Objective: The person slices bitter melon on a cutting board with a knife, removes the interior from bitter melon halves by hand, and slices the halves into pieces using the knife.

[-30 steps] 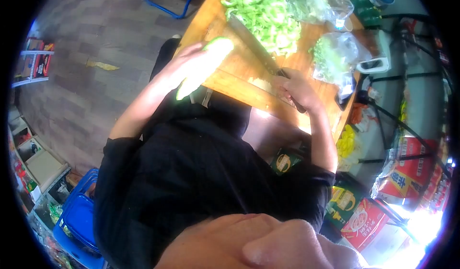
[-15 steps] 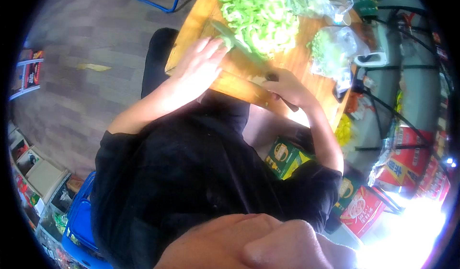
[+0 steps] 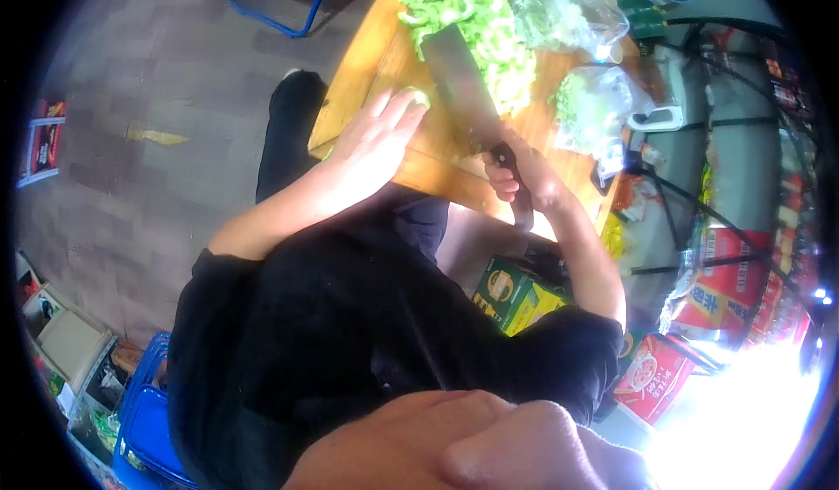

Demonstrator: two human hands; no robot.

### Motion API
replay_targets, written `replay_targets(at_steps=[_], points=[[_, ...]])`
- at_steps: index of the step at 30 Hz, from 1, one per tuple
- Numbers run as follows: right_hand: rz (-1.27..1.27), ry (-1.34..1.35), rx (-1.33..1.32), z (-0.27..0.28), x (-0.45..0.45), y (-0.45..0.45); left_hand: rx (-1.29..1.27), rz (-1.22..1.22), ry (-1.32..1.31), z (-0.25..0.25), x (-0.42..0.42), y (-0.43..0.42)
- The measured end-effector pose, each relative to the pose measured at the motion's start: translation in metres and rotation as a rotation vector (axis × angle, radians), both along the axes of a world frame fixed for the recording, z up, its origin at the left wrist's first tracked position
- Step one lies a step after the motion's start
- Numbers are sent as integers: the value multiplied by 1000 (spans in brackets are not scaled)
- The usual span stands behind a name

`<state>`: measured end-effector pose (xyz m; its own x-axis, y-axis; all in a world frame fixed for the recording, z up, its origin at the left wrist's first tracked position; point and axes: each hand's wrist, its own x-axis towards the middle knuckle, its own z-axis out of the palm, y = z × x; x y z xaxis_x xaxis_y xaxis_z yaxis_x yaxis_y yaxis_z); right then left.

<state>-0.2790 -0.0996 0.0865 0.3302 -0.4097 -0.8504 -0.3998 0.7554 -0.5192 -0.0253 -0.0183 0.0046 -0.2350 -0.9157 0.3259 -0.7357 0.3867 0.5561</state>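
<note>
My right hand point(image 3: 529, 174) is wrapped round the dark handle of a cleaver point(image 3: 459, 84). The broad blade lies tilted flat over the near edge of a pile of sliced green vegetable point(image 3: 489, 40). On the wooden table point(image 3: 358, 71), my left hand point(image 3: 371, 141) has its fingers together over a piece of green vegetable point(image 3: 421, 99), mostly hidden, its pale end showing at the fingertips. A bit of green also shows by the heel of that hand. The cleaver is apart from my left fingers.
Clear plastic bags of greens point(image 3: 599, 110) lie on the table's right side. A blue-legged stool point(image 3: 301, 18) stands beyond the far left corner. A green and yellow carton point(image 3: 516, 293) is below the table. Black rack bars point(image 3: 682, 197) and red packages point(image 3: 721, 280) are at right.
The cleaver has come away from the left fingertips and turned, its blade now flat over the slices. My left hand stays over the vegetable piece. The view has shifted slightly.
</note>
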Motion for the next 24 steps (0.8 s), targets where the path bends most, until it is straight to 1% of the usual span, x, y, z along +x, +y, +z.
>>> replay_targets(at_steps=[2,3,4,6,7,8,10,11,12,14,16,18,20,22,24], points=[[-4,-109,-26,0,-6,5,25,-2,-24,2,5,-1],[-62,-46,-111,9,-1,10,22,-2,-28,2,6,-2],[-63,-50,-112,9,-3,13,26,8,-14,1,8,-3],[109,135,-550,8,-7,17,41,19,-3,2,8,-4],[160,219,-683,9,-5,21,31,18,-27,5,8,-4],[158,217,-668,12,-3,27,24,14,-50,6,6,-2],[218,174,-525,21,2,35,52,-9,-84,8,2,2],[300,266,-602,25,6,39,71,-36,-115,8,-2,4],[293,269,-593,27,10,43,77,-45,-113,8,-6,5],[589,484,-849,31,17,48,158,-66,-154,9,-14,6],[608,518,-816,33,19,51,138,-27,-122,9,-15,4],[660,496,-842,23,13,52,-150,80,-43,1,-11,1],[659,495,-856,20,14,54,-127,90,-66,2,-7,0],[657,490,-871,20,16,55,-11,48,-96,6,-3,-1],[664,510,-854,25,19,55,-40,47,-64,2,1,-4]])
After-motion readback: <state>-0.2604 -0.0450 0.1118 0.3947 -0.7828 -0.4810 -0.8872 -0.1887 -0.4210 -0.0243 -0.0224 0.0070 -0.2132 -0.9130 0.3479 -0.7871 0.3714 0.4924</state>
